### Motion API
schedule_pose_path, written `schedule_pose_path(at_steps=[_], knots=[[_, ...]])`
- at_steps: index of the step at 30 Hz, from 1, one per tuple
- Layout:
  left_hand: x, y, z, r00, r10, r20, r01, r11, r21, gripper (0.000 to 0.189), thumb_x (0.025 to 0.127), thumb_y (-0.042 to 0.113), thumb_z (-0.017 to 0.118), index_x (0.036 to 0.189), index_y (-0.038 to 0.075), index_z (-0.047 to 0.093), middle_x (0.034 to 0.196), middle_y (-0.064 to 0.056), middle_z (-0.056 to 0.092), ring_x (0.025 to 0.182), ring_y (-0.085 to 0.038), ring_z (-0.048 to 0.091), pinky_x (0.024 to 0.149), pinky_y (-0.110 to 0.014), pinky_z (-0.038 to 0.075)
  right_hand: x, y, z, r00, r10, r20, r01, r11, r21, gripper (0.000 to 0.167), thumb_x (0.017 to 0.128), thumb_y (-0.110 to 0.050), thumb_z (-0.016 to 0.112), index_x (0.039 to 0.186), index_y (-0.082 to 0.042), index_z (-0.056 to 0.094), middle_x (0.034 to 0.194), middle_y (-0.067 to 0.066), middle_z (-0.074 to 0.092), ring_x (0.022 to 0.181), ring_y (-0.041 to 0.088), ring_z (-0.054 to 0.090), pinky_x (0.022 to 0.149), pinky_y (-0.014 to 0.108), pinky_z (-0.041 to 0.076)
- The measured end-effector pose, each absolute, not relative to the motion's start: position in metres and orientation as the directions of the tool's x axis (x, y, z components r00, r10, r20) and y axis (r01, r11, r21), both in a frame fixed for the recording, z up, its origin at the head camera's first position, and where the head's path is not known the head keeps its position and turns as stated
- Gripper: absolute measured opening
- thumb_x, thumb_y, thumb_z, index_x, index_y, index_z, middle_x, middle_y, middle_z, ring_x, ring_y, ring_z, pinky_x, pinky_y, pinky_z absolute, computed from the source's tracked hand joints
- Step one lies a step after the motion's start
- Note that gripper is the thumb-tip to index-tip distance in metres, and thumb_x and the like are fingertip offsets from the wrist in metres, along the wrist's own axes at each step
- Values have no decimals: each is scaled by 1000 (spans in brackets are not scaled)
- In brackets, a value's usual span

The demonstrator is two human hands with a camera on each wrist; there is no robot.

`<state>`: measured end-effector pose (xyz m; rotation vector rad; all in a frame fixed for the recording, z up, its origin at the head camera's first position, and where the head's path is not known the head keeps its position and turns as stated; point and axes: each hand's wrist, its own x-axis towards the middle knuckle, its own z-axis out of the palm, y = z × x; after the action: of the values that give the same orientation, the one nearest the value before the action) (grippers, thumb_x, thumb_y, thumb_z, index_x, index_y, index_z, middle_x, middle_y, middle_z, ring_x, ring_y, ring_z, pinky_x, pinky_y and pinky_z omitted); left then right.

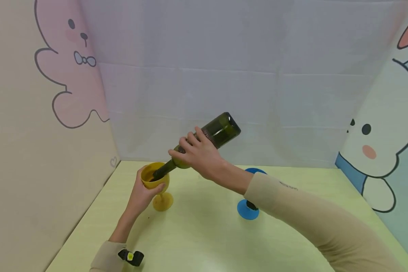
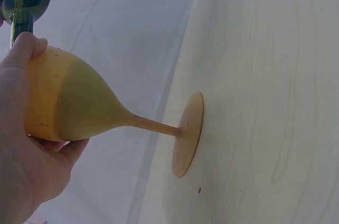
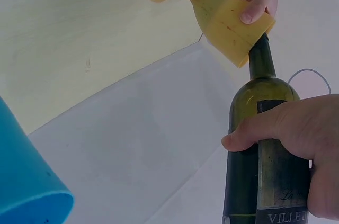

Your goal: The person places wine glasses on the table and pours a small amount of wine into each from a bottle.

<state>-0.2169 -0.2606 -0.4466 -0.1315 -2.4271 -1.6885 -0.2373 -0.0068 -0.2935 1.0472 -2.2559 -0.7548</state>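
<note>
My left hand (image 1: 141, 197) grips the bowl of a yellow goblet (image 2: 90, 97), with the thumb on the near side. The goblet's foot is at the tabletop; I cannot tell whether it touches. A dark green wine bottle (image 1: 222, 130) tilts neck-down toward the left, its mouth inside the goblet's rim. My right hand (image 1: 202, 155) holds the bottle around its body, and the thumb crosses the dark label (image 3: 283, 181) in the right wrist view. Whether liquid flows is hidden. A blue goblet (image 1: 248, 210) stands to the right, partly covered by my right forearm.
The pale yellow-green table (image 1: 197, 234) meets a whitish sheet (image 1: 197, 90) at its back edge. Side walls carry a pink cartoon bear (image 1: 73, 75) on the left and a white rabbit (image 1: 377, 158) on the right. The blue goblet stands beneath my right sleeve (image 1: 309, 211).
</note>
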Motion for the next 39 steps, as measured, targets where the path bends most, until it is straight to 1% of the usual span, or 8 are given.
schedule_pose_path(at_steps=[9, 15, 22, 29, 36, 39], knots=[[-218, -261, -446, -979, -42, 197, 169, 365, 915, 88, 85, 30, 80, 151, 16, 23, 138, -10, 46, 115, -22, 49, 93, -25, 45, -239, 0, -299, -597, -765, 242, -549, 610, 572, 84, 88, -23, 76, 155, -38, 27, 142, 8, 47, 131, 33, 45, 119, 53, 27], [-219, -260, -447, -980, -40, 194, 168, 358, 918, 88, 85, 30, 80, 151, 16, 23, 139, -9, 46, 116, -22, 49, 92, -21, 46, -240, 9, -301, -600, -748, 284, -539, 640, 547, 78, 91, -15, 72, 152, -40, 31, 140, 9, 50, 129, 33, 47, 118, 53, 29], [-221, -261, -448, -979, -36, 200, 175, 348, 921, 87, 86, 29, 79, 151, 16, 23, 140, -10, 46, 118, -22, 48, 92, -18, 45, -238, 17, -307, -617, -725, 305, -546, 674, 498, 75, 93, -11, 69, 152, -39, 31, 139, 9, 50, 127, 33, 48, 116, 54, 31], [-220, -261, -450, -981, -49, 187, 157, 356, 921, 88, 85, 29, 80, 150, 16, 23, 139, -11, 46, 118, -23, 48, 90, -17, 46, -240, 28, -313, -587, -710, 389, -556, 703, 443, 72, 94, -5, 66, 150, -38, 36, 135, 8, 53, 121, 32, 50, 112, 53, 35], [-221, -262, -449, -981, -56, 188, 154, 372, 915, 88, 85, 27, 80, 151, 15, 23, 137, -13, 46, 116, -25, 49, 87, -18, 48, -240, 40, -312, -590, -673, 446, -550, 740, 388, 74, 92, 0, 65, 149, -39, 38, 134, 8, 54, 120, 32, 51, 110, 54, 37], [-222, -262, -450, -981, -59, 187, 151, 380, 913, 88, 85, 27, 80, 151, 14, 23, 138, -12, 46, 116, -25, 49, 88, -19, 47, -239, 46, -311, -573, -661, 485, -546, 749, 376, 72, 92, 0, 63, 149, -38, 39, 132, 9, 54, 116, 32, 51, 106, 52, 38]])
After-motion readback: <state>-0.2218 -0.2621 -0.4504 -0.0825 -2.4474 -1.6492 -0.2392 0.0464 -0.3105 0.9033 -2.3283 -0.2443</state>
